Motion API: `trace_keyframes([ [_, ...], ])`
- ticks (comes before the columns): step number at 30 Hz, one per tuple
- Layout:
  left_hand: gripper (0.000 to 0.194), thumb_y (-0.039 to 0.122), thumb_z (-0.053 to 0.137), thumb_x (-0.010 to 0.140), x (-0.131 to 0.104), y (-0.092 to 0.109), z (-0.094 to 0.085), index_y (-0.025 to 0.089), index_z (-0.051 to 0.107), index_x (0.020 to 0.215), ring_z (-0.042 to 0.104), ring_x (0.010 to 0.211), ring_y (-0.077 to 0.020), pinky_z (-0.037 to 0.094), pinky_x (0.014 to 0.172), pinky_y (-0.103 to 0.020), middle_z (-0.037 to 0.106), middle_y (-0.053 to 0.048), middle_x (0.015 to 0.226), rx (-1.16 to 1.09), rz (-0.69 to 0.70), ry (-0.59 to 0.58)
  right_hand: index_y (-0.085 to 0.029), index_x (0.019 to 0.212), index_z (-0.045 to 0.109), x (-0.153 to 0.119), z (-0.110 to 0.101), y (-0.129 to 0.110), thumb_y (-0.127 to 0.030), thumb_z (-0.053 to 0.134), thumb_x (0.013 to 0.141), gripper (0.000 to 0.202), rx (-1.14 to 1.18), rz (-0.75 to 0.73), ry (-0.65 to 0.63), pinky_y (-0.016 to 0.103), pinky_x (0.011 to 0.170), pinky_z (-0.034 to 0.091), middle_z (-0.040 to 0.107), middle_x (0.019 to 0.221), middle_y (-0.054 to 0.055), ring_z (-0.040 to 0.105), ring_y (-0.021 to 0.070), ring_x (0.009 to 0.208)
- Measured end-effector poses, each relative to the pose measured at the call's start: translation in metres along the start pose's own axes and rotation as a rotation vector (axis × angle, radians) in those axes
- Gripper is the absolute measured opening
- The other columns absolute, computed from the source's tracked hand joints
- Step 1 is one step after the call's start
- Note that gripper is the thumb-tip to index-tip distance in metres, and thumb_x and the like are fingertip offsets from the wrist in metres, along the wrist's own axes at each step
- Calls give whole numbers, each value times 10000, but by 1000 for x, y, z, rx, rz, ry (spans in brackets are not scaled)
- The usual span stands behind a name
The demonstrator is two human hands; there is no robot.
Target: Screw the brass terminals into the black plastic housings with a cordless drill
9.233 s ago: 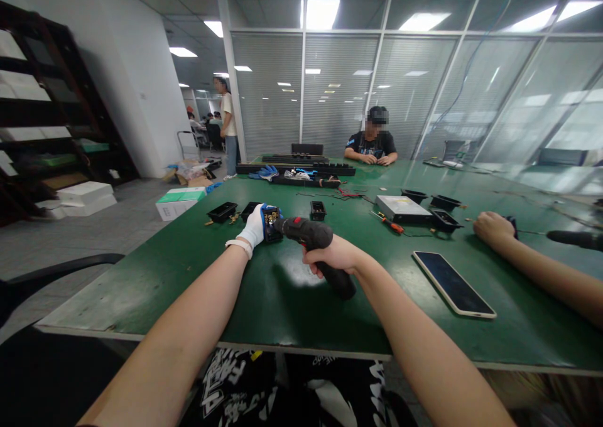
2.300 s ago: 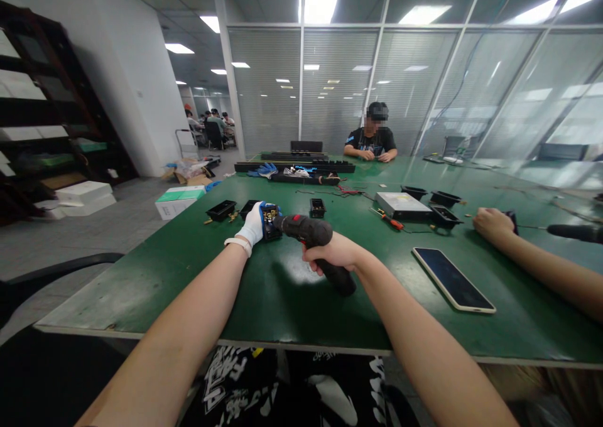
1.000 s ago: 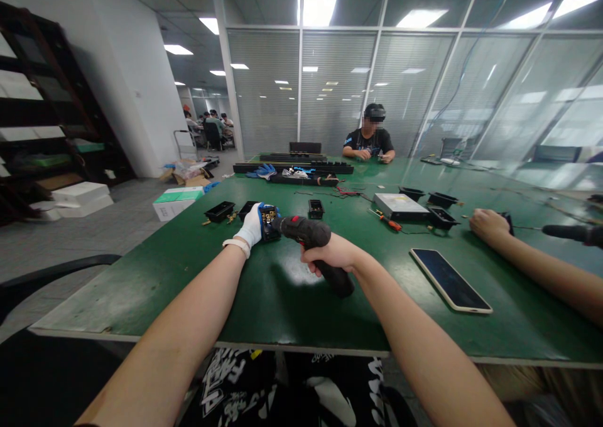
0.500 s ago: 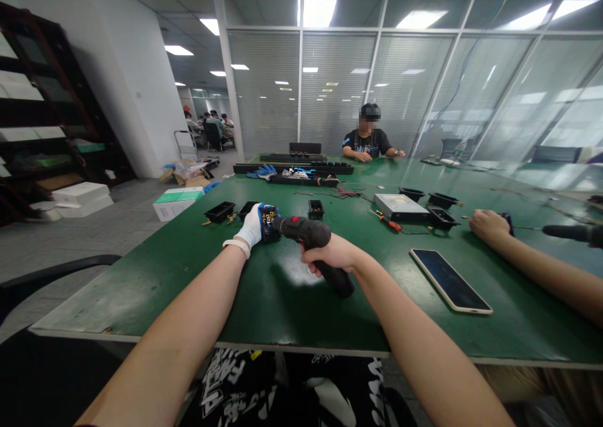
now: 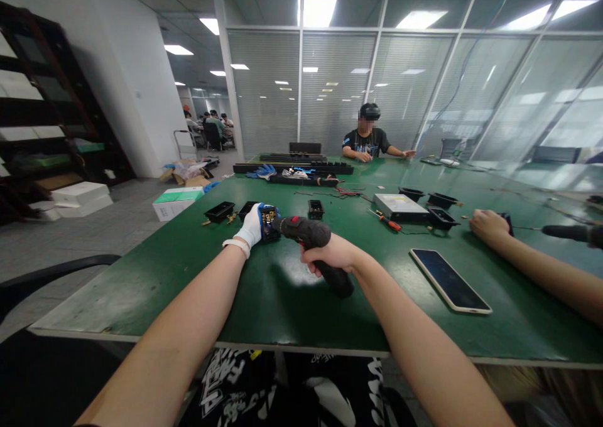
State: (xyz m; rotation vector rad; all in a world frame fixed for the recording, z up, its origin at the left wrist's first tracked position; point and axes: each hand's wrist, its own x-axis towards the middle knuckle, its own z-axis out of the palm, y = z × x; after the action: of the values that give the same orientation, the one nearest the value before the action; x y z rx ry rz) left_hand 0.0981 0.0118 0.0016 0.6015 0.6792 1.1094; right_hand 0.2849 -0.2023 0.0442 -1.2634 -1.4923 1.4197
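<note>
My left hand (image 5: 252, 226), in a white and blue work glove, is closed around a small black box with brass-coloured metal parts inside (image 5: 270, 227). The box is tilted so its open side faces the drill. In my bare right hand (image 5: 325, 254) is a black cordless drill (image 5: 306, 231), gripped by its handle. Its front end points left at the box; whether the bit touches a part is hidden. Another black box (image 5: 248, 210) sits just behind my left hand, and one more (image 5: 316, 209) stands beyond the drill.
A black tray with brass bits (image 5: 219, 211) lies left. Rightward are a silver metal case (image 5: 400, 206), a screwdriver (image 5: 389, 221), several black boxes (image 5: 443, 218) and a phone (image 5: 451, 281). A co-worker's hand (image 5: 490, 225) and drill (image 5: 572, 233) are at right; another person (image 5: 367, 139) sits opposite.
My hands, the drill and the held box stay in practically the same place. The person opposite has stretched one hand out to the right.
</note>
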Motion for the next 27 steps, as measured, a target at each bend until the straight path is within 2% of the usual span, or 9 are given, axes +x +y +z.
trace_keyframes([
  [5, 348, 303, 489, 1089, -2, 0, 2, 98, 762, 1020, 752, 581, -253, 677, 708, -373, 759, -113, 700, 2, -1, -7, -180, 715, 658, 1, -1, 2, -135, 761, 706, 113, -11, -6, -6, 228, 452, 519, 699, 580, 16, 649, 157, 487],
  [11, 277, 314, 595, 1017, -2, 0, 2, 105, 769, 1074, 769, 616, -285, 689, 726, -416, 764, -104, 706, -45, -28, -17, -183, 736, 661, 2, -1, 3, -134, 773, 702, 127, -9, 6, 6, 225, 450, 515, 701, 583, 8, 642, 153, 486],
  [16, 276, 292, 545, 1036, -4, 1, 3, 113, 752, 1002, 767, 618, -269, 682, 715, -393, 762, -114, 704, -23, -18, -11, -187, 736, 652, 2, -1, 2, -139, 766, 711, 126, -16, 10, -3, 229, 455, 521, 703, 583, 14, 663, 166, 497],
  [22, 273, 316, 626, 985, -5, 0, 3, 113, 775, 1090, 773, 622, -289, 687, 713, -411, 764, -96, 697, -39, -18, -5, -195, 750, 636, 0, 0, 0, -137, 758, 698, 145, -14, 1, 2, 230, 457, 521, 701, 573, 8, 650, 160, 484],
  [27, 259, 316, 610, 997, -2, 0, 2, 121, 767, 1063, 761, 600, -273, 686, 709, -402, 760, -94, 696, -27, -14, 3, -191, 731, 640, 0, -1, 1, -155, 766, 691, 136, -15, -12, -10, 230, 454, 519, 701, 578, 9, 658, 163, 490],
])
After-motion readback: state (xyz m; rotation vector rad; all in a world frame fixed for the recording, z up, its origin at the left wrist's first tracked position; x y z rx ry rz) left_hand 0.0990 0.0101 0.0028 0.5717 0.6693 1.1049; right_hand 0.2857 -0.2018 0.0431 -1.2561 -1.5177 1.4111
